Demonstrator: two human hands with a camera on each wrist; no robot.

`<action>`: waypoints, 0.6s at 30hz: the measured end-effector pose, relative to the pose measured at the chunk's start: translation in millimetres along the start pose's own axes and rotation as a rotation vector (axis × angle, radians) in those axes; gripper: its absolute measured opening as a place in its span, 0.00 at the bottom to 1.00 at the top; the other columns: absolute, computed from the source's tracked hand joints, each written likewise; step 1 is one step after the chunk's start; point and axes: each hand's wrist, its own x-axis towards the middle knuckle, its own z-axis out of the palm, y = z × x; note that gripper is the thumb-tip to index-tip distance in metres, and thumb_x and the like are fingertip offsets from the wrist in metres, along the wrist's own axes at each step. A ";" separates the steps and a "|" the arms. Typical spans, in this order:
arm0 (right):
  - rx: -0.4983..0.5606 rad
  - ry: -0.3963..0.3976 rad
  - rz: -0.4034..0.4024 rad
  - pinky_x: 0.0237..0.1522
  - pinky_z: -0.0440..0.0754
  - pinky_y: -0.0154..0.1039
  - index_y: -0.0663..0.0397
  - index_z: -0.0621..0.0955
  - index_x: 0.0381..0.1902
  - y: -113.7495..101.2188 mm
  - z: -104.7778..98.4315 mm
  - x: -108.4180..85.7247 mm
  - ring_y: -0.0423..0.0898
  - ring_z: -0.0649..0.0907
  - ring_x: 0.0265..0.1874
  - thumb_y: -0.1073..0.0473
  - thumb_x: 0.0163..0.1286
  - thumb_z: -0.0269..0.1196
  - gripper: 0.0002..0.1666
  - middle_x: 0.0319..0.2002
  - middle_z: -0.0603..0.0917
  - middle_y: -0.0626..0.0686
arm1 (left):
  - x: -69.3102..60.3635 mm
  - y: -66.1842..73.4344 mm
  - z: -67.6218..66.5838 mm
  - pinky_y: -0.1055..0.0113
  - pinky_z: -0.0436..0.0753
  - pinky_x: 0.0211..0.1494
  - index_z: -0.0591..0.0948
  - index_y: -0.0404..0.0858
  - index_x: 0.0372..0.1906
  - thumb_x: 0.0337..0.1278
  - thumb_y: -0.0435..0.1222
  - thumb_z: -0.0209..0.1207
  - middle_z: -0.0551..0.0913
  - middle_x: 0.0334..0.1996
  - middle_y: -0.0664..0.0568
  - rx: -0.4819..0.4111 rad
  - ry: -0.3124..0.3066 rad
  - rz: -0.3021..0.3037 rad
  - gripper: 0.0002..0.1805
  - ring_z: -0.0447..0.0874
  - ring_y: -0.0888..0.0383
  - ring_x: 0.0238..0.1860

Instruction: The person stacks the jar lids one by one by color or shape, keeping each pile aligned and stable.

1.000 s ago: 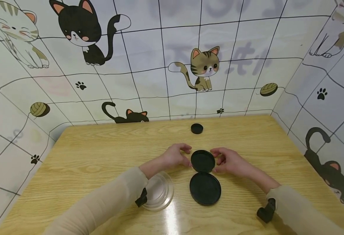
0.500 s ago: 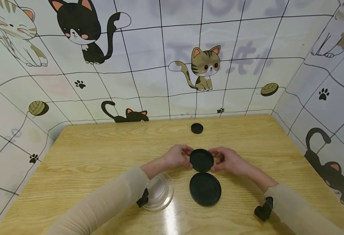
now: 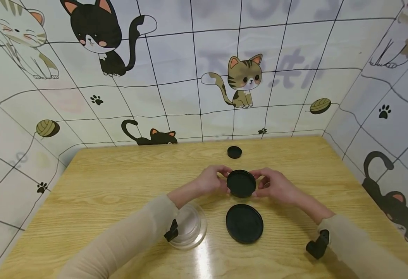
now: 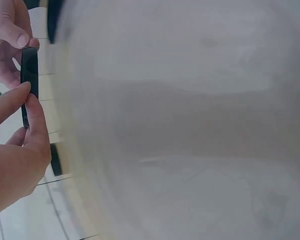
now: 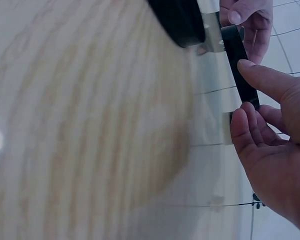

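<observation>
Between both hands a round black lid [image 3: 241, 183] with a low raised rim is held by its edges, lifted off the table. My left hand [image 3: 212, 179] pinches its left side with thumb and fingers; my right hand [image 3: 274, 186] does the same at the right side. Both wrist views show it edge-on, as a dark band [image 4: 30, 75] in the left and a black strip [image 5: 240, 65] in the right. Nearer me, a larger black round lid [image 3: 244, 224] lies flat. Farther back sits a small black lid [image 3: 234, 152].
Clear round stacked lids or dishes [image 3: 190, 226] lie left of the large black lid, partly under my left forearm. The wooden table [image 3: 137, 170] meets a cat-printed wall covering [image 3: 176, 97] at the back and sides.
Both hands have closed on the middle-sized black lid's edges. It has risen and moved away from the larger lid, leaving a gap between them.
</observation>
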 end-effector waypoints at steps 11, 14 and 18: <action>0.009 -0.011 -0.055 0.42 0.84 0.38 0.67 0.77 0.66 -27.1 -14.4 -20.6 0.48 0.82 0.41 0.66 0.59 0.77 0.38 0.51 0.78 0.58 | -33.7 29.7 2.3 0.64 0.84 0.40 0.78 0.34 0.67 0.48 0.19 0.72 0.74 0.50 0.46 -0.051 -0.012 0.030 0.36 0.85 0.57 0.36; -0.003 -0.015 -0.071 0.44 0.84 0.39 0.66 0.78 0.64 -31.9 -10.9 -31.1 0.47 0.82 0.39 0.66 0.58 0.78 0.37 0.49 0.79 0.57 | -47.2 32.7 9.3 0.67 0.83 0.38 0.78 0.34 0.66 0.47 0.19 0.72 0.74 0.50 0.47 -0.063 0.000 0.033 0.36 0.85 0.58 0.35; 0.009 -0.033 -0.115 0.44 0.84 0.39 0.66 0.79 0.63 -33.6 -4.1 -41.0 0.46 0.82 0.38 0.65 0.56 0.79 0.37 0.48 0.79 0.56 | -63.6 30.9 19.0 0.69 0.82 0.36 0.80 0.34 0.65 0.44 0.19 0.74 0.75 0.50 0.48 -0.069 0.042 0.024 0.37 0.85 0.59 0.34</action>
